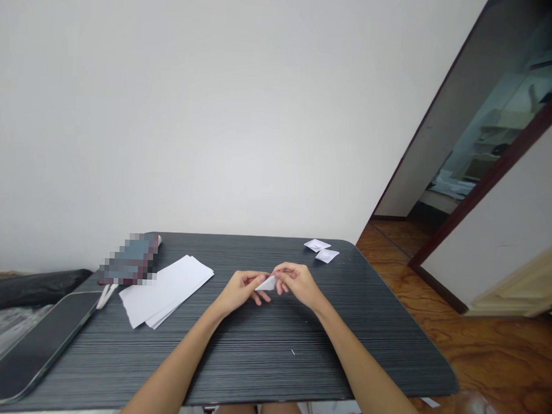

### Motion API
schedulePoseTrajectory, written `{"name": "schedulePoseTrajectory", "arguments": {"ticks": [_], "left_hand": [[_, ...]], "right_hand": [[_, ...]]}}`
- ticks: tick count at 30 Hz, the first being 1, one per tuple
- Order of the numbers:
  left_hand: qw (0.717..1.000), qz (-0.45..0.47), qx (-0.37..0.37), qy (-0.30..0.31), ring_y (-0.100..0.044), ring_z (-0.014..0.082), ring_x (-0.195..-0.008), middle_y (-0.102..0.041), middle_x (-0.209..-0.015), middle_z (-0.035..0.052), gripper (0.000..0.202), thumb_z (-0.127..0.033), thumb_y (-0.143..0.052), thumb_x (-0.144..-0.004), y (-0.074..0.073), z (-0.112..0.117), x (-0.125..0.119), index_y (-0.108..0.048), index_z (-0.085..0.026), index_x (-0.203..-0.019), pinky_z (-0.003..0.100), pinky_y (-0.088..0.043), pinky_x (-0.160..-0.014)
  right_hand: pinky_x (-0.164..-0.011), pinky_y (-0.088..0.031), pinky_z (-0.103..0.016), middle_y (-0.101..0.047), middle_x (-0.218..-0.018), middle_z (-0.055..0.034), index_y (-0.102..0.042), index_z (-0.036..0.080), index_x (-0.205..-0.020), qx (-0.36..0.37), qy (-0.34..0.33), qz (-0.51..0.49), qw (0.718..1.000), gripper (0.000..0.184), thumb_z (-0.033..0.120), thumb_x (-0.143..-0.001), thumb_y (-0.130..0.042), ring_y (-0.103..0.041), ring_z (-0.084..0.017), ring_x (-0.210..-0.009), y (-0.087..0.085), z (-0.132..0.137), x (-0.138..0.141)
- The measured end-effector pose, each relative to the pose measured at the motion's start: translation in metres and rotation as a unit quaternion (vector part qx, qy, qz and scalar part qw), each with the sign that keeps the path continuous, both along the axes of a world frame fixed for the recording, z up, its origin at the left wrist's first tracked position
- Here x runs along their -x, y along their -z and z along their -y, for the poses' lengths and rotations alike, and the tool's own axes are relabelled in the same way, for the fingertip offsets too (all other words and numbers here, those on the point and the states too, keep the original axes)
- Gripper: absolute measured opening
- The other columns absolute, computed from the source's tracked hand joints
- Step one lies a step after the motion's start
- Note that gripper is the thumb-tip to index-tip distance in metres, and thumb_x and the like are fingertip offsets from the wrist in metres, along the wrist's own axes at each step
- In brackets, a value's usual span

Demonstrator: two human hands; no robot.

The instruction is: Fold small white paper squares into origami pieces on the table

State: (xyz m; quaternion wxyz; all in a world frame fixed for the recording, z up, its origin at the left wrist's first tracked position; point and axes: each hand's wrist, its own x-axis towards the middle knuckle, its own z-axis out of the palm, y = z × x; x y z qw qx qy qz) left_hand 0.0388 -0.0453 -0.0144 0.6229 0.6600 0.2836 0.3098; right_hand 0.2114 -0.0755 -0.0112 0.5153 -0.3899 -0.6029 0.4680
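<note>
A small piece of folded white paper, roughly triangular, is held between my two hands just above the dark table. My left hand pinches its left side between thumb and fingers. On the other side, my right hand grips the upper right part with thumb and index finger, the remaining fingers curled behind it. My fingers hide part of the folds. Farther back on the right lie two folded white paper pieces, one behind the other.
Left of my hands is a stack of white paper sheets. Beyond it sits a blurred-out object with a white cable. The dark striped table meets a white wall. Paper scraps lie on the wooden floor at right.
</note>
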Motion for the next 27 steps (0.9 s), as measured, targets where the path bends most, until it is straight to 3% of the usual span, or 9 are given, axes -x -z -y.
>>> {"name": "schedulePoseTrajectory", "arguments": {"ticks": [3, 8, 14, 18, 22, 27], "left_hand": [[0.998, 0.035, 0.033, 0.052, -0.063, 0.0196, -0.071, -0.066, -0.084, 0.0117, 0.045, -0.036, -0.057, -0.070, -0.002, 0.003, -0.003, -0.055, -0.008, -0.105, 0.030, -0.049, -0.066], [0.999, 0.041, 0.004, 0.028, -0.061, 0.0219, -0.083, -0.066, -0.090, 0.0081, 0.047, -0.029, -0.062, -0.067, 0.001, 0.004, -0.002, -0.053, -0.011, -0.110, 0.036, -0.044, -0.083], [0.993, 0.017, -0.106, -0.057, -0.060, 0.0227, -0.088, -0.064, -0.098, 0.0063, 0.046, -0.025, -0.065, -0.063, 0.012, 0.002, -0.004, -0.056, -0.014, -0.107, 0.034, -0.046, -0.080], [0.980, -0.003, -0.176, -0.090, -0.060, 0.0209, -0.086, -0.063, -0.099, 0.0064, 0.034, -0.028, -0.061, -0.067, 0.009, 0.003, -0.003, -0.061, -0.015, -0.100, 0.031, -0.047, -0.078], [0.955, -0.063, -0.264, -0.122, -0.060, 0.0192, -0.084, -0.064, -0.097, 0.0053, 0.030, -0.030, -0.054, -0.074, 0.005, 0.005, -0.001, -0.060, -0.017, -0.101, 0.029, -0.046, -0.076], [0.916, -0.101, -0.370, -0.118, -0.059, 0.0174, -0.086, -0.061, -0.104, 0.0074, 0.032, -0.025, -0.044, -0.080, 0.009, 0.007, -0.001, -0.054, -0.017, -0.109, 0.026, -0.047, -0.072]], "right_hand": [[-0.047, -0.040, -0.020, -0.056, -0.062, 0.0004, -0.054, 0.014, -0.079, -0.023, -0.034, 0.008, 0.999, 0.013, 0.023, -0.071, -0.056, -0.051, -0.007, -0.049, -0.001, 0.004, 0.007], [-0.054, -0.044, -0.022, -0.054, -0.078, -0.0002, -0.043, 0.020, -0.099, -0.049, -0.022, 0.005, 0.999, 0.035, 0.020, -0.068, -0.059, -0.052, -0.008, -0.059, -0.001, 0.006, 0.014], [-0.059, -0.044, -0.022, -0.051, -0.083, -0.0009, -0.043, 0.020, -0.105, -0.056, 0.031, -0.011, 0.998, 0.039, 0.017, -0.069, -0.057, -0.052, -0.009, -0.066, 0.007, 0.002, 0.022], [-0.061, -0.045, -0.023, -0.046, -0.096, -0.0050, -0.049, 0.019, -0.102, -0.081, 0.048, 0.007, 0.996, 0.035, 0.018, -0.068, -0.057, -0.053, -0.011, -0.076, 0.009, 0.000, 0.023], [-0.069, -0.046, -0.025, -0.044, -0.100, -0.0065, -0.055, 0.018, -0.101, -0.120, 0.054, 0.048, 0.990, 0.029, 0.019, -0.072, -0.053, -0.051, -0.014, -0.085, 0.008, 0.001, 0.020], [-0.069, -0.046, -0.025, -0.042, -0.105, -0.0066, -0.050, 0.021, -0.111, -0.148, 0.066, 0.108, 0.981, 0.036, 0.016, -0.076, -0.047, -0.052, -0.011, -0.080, 0.012, 0.001, 0.019]]}}
